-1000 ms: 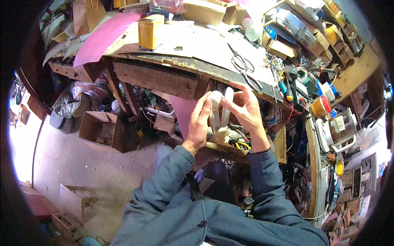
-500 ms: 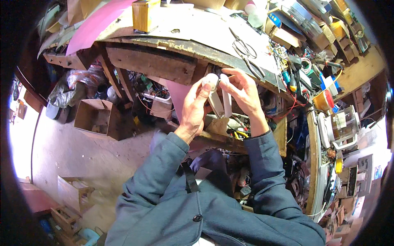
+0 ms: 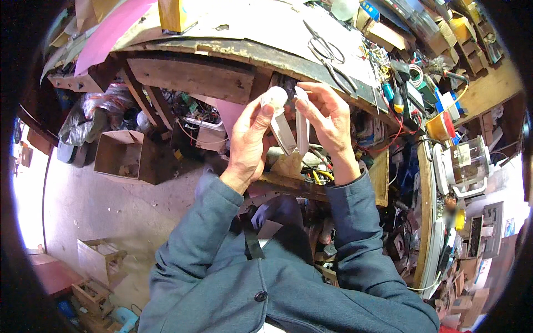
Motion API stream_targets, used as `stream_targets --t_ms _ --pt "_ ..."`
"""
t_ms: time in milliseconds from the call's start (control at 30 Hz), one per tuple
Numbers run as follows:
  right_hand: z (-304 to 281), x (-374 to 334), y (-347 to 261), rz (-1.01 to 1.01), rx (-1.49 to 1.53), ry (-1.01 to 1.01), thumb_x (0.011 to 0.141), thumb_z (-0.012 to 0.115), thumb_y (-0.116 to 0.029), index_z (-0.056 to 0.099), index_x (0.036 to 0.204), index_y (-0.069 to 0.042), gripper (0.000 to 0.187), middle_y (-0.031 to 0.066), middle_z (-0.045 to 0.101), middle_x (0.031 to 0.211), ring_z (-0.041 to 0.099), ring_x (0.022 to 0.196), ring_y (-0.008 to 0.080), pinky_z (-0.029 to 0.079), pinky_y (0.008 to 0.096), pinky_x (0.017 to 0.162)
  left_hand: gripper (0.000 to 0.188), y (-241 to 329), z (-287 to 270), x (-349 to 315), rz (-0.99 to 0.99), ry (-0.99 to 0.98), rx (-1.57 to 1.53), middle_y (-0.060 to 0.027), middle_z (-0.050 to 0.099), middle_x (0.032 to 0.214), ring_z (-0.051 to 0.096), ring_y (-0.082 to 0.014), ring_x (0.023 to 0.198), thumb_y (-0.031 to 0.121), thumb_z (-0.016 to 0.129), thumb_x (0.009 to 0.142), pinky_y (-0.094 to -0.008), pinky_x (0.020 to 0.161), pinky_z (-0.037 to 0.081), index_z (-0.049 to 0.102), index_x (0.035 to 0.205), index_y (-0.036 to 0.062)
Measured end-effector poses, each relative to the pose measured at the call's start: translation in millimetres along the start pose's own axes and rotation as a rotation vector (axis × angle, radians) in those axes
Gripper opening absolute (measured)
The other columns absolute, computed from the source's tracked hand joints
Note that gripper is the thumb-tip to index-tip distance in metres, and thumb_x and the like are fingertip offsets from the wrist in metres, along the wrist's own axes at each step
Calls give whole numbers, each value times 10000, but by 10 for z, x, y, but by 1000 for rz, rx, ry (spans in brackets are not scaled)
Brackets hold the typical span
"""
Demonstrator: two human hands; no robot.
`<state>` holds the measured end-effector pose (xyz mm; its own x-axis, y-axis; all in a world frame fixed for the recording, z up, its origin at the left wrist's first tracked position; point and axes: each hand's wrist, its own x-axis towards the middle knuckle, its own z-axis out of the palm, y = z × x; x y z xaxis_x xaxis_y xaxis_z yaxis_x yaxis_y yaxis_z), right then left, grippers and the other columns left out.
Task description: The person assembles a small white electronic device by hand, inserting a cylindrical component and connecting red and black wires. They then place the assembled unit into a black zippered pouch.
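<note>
The round-headed white part [image 3: 282,132] and the narrow white strip [image 3: 302,133] are held up above an open wooden drawer [image 3: 382,183], in front of the counter [image 3: 266,50]. Their upper ends stand apart and their lower ends come close; whether these touch or join, I cannot tell. The left hand [image 3: 249,139] is closed around the round-headed part, thumb near its head; the right hand [image 3: 328,121] pinches the strip near its top between thumb and fingers.

Both pieces look thin and light, so a steady left grip with small, even pressure from the right seems best; twisting could strain the lower ends. Holding them over the drawer looks risky, since a small piece could drop among the yellow-handled tool [image 3: 318,177] and clutter. Farther out, scissors [image 3: 317,40] and pliers [image 3: 335,73], 2 tools, lie on the counter, beyond the right hand.
</note>
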<state>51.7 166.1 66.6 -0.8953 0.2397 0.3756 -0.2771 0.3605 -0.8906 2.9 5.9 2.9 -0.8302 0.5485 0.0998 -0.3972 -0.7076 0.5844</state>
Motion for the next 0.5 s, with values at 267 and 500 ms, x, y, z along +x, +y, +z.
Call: stream_targets --t_ms 267,500 --pt "41 -13 73 -90 -175 71 902 832 -205 702 1189 -12 369 82 769 926 727 817 126 585 273 740 634 -43 10 3 0 26 105 -75 636 1323 617 -174 1199 368 759 971 -373 983 560 522 1464 47" --pt "107 -33 63 -176 -401 92 870 837 -266 714 1151 -6 402 144 763 964 750 854 225 586 328 787 602 -34 73 -30 3 41 175 -36 641 1285 652 -144 1098 385 715 997 -325 883 595 519 1466 62"
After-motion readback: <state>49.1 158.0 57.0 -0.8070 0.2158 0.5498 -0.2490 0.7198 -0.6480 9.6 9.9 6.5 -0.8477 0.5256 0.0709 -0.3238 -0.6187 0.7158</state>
